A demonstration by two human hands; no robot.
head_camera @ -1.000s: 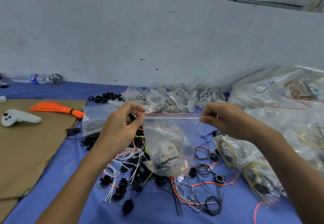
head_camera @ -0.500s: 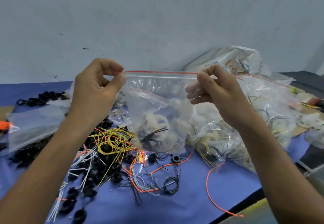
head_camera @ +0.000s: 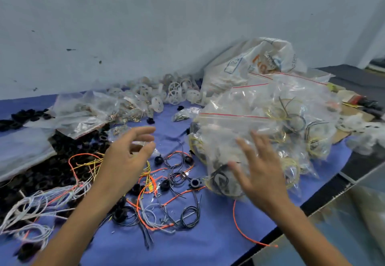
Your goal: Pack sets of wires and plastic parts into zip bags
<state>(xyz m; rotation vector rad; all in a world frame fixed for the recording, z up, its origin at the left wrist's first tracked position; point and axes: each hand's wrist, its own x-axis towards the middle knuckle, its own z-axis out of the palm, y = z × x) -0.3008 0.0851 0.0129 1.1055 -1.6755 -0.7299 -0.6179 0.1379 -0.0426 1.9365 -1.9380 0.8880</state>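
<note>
A filled zip bag [head_camera: 227, 140] with a red seal strip lies at the near left of a heap of packed zip bags [head_camera: 291, 119] on the right of the blue table cloth [head_camera: 187, 240]. My right hand [head_camera: 260, 167] hovers blurred in front of that bag, fingers spread, holding nothing. My left hand [head_camera: 127, 157] floats above the loose wires [head_camera: 166, 182], fingers relaxed and empty. Orange, black, white and yellow wires mix with black plastic parts [head_camera: 62, 161] under and left of my left hand. White plastic wheels [head_camera: 170, 92] are piled by the wall.
Empty and part-filled clear bags [head_camera: 83, 113] lie at the back left. A large printed white sack [head_camera: 250, 65] leans on the wall behind the heap. The table's edge [head_camera: 312, 209] runs diagonally at the right, with cardboard and small items [head_camera: 354, 103] beyond.
Both hands held the bag up by its seal before; now they have let go and it lies on the heap at the right. The view has swung to the right.
</note>
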